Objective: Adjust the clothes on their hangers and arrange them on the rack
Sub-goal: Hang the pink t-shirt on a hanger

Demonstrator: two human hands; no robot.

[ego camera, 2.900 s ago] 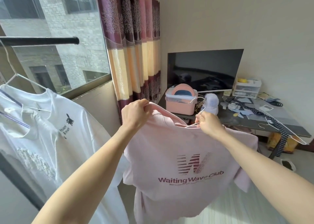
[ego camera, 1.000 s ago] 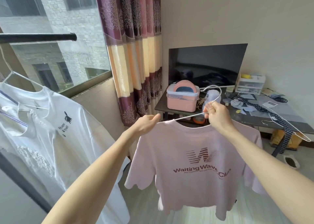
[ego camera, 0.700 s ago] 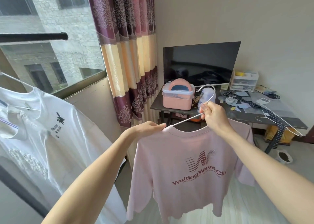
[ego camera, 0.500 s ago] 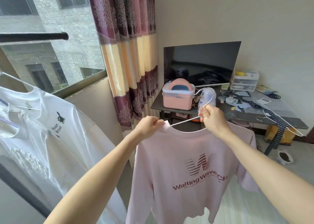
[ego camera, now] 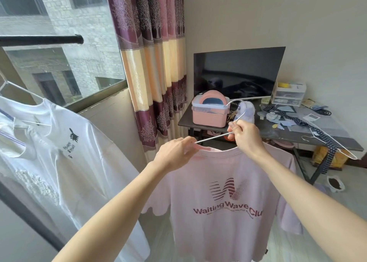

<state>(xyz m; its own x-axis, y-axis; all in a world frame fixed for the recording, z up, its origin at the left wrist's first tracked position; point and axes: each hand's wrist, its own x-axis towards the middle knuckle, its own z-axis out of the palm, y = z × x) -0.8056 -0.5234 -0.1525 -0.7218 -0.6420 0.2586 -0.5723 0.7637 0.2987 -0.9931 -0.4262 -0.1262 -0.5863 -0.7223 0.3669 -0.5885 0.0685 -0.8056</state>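
Observation:
A pink T-shirt (ego camera: 224,198) with "Waiting Wave Club" printed on it hangs in front of me on a white wire hanger (ego camera: 213,138). My right hand (ego camera: 245,137) grips the hanger at the base of its hook. My left hand (ego camera: 175,152) pinches the shirt's left shoulder at the collar, over the hanger's arm. The black rack bar (ego camera: 41,39) runs at the upper left. Two white T-shirts (ego camera: 65,156) hang from it on wire hangers.
A dark desk (ego camera: 278,130) stands behind the shirt with a monitor (ego camera: 238,73), a pink box (ego camera: 210,112), small drawers (ego camera: 289,94) and a dotted tie on another wire hanger (ego camera: 329,142). A striped curtain (ego camera: 153,63) hangs beside the window (ego camera: 59,53).
The pink shirt went from bunched over the hanger to hanging flat. My left hand slid along the left shoulder and closed on the collar edge. My right hand stayed on the hanger neck.

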